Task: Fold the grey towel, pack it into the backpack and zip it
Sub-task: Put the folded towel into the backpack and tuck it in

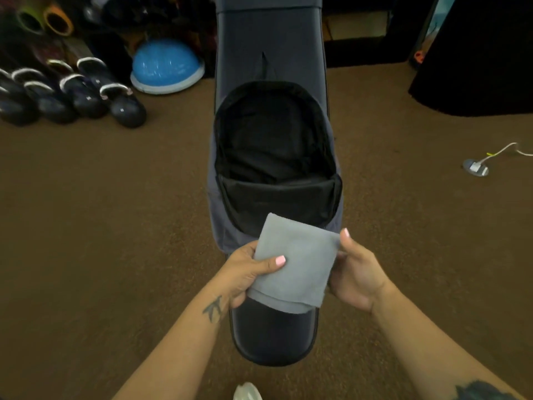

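Observation:
The grey towel (pixel 297 264) is folded into a small square and held just above the near end of a padded bench. My left hand (pixel 245 272) grips its left edge, thumb on top. My right hand (pixel 353 272) holds its right edge, fingers behind the cloth. The grey backpack (pixel 215 215) lies flat on the bench right beyond the towel, its main compartment unzipped and gaping, showing a black lining and an inner pocket. The towel's far corner overlaps the backpack's near flap.
The black bench (pixel 271 339) runs away from me down the middle, over brown carpet. Several dark kettlebells (pixel 86 96) and a blue balance dome (pixel 165 67) sit at the far left. A floor outlet with a white cable (pixel 476 167) lies at the right.

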